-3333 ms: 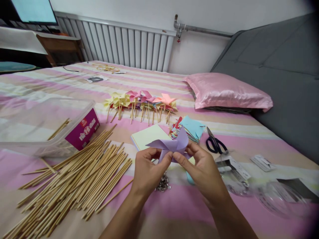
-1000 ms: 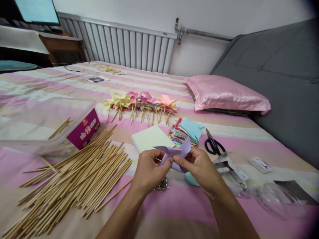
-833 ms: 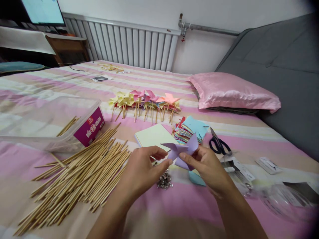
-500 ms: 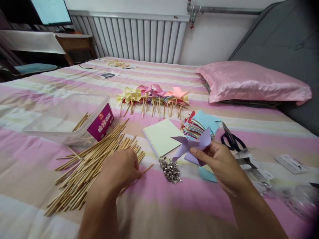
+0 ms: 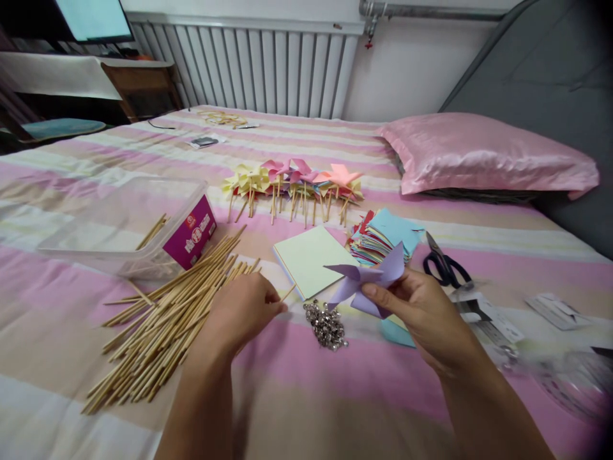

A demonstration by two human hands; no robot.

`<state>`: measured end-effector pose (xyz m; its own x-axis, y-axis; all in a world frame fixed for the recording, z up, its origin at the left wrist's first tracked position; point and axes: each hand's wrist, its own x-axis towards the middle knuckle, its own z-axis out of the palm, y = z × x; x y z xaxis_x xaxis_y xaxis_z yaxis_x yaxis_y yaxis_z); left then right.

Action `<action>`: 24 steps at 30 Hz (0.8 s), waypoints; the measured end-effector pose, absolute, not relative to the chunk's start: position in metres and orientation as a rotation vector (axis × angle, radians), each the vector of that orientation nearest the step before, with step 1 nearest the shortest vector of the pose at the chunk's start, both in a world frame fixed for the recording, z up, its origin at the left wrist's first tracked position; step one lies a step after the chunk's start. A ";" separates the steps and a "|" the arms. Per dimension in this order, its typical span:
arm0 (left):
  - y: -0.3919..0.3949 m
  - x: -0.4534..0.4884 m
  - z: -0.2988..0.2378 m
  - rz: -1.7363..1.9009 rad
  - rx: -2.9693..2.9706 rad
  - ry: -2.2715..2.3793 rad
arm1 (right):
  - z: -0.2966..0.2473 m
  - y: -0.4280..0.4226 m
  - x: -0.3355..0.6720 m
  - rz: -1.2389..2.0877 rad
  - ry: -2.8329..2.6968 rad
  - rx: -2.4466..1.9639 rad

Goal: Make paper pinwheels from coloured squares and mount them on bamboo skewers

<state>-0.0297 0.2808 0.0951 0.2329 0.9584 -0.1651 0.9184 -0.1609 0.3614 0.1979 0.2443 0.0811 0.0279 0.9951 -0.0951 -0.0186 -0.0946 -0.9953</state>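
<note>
My right hand (image 5: 424, 313) pinches a folded lilac paper pinwheel (image 5: 364, 283) at its centre, held just above the bed. My left hand (image 5: 242, 310) is curled with its fingertips closed on one thin bamboo stick (image 5: 287, 293) at the right edge of a big loose pile of bamboo sticks (image 5: 167, 313). A small heap of shiny metal pins (image 5: 327, 324) lies on the bedspread between my hands. Behind the pins sits a pale yellow paper pad (image 5: 311, 259).
A row of finished paper pinwheels on sticks (image 5: 292, 182) lies further back. A stack of coloured cut paper (image 5: 383, 239), black scissors (image 5: 443, 265) and clear packaging (image 5: 550, 370) are to the right. A clear plastic box (image 5: 124, 223) stands left; a pink pillow (image 5: 483, 156) at back right.
My left hand let go of the lilac pinwheel, swung left to the stick pile and closed on one stick. My right hand kept the pinwheel. The camera tilted down and left.
</note>
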 end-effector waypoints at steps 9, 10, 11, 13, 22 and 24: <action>0.287 -0.015 0.091 0.977 1.704 1.390 | 0.086 0.239 0.199 1.212 -1.281 -1.262; 0.287 -0.013 0.090 1.009 1.677 1.393 | 0.086 0.239 0.199 1.203 -1.294 -1.263; 0.288 -0.013 0.089 1.021 1.662 1.405 | 0.086 0.239 0.199 1.202 -1.307 -1.265; 0.291 -0.013 0.086 0.991 1.666 1.466 | 0.086 0.239 0.199 1.202 -1.333 -1.265; 0.302 -0.021 0.063 0.852 1.740 1.646 | 0.085 0.240 0.195 1.210 -1.397 -1.281; 0.302 -0.021 0.061 0.860 1.750 1.650 | 0.087 0.240 0.193 1.202 -1.423 -1.272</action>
